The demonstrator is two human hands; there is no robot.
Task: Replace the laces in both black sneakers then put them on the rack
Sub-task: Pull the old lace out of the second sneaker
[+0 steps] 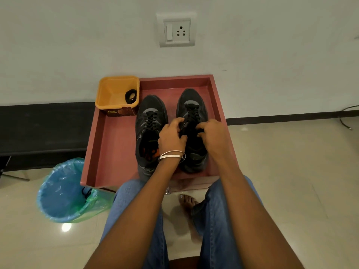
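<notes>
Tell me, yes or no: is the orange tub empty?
No, a coiled black lace lies inside the orange tub, against its right wall.

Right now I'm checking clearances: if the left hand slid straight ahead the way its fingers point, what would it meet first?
The left hand points up and right toward the right sneaker. It would likely meet that sneaker's laces first; depth is unclear, and its fingertips may already touch them.

Two sneakers stand side by side in a tray (108, 144), the left sneaker (149, 121) beside the right sneaker (192, 101). A tub (108, 94) sits at the tray's far left corner with a lace (131, 96) inside. A bin (58, 193) stands left of the tray.
</notes>
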